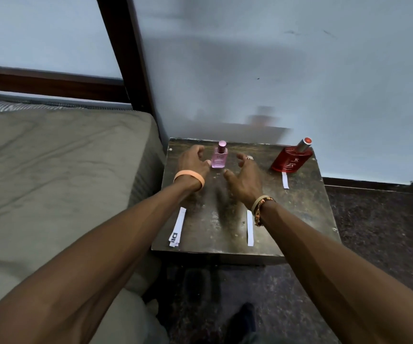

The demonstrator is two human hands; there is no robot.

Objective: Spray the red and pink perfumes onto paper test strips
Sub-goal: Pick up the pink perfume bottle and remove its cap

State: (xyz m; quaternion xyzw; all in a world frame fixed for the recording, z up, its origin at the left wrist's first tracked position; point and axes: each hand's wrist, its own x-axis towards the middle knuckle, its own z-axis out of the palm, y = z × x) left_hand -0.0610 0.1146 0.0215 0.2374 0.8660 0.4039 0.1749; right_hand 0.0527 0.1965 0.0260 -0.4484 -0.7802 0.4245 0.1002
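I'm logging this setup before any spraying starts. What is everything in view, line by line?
pink perfume bottle: one, pink, back of table, between the hands
red perfume bottle: one, red, back right corner
paper strips: three, white; front left, front middle, before the red bottle
table: one, dark, beside the bed
mattress: one, grey-green, left
bed frame: one, dark brown, behind the mattress
left hand: fingers loosely curled, holding nothing
right hand: likewise
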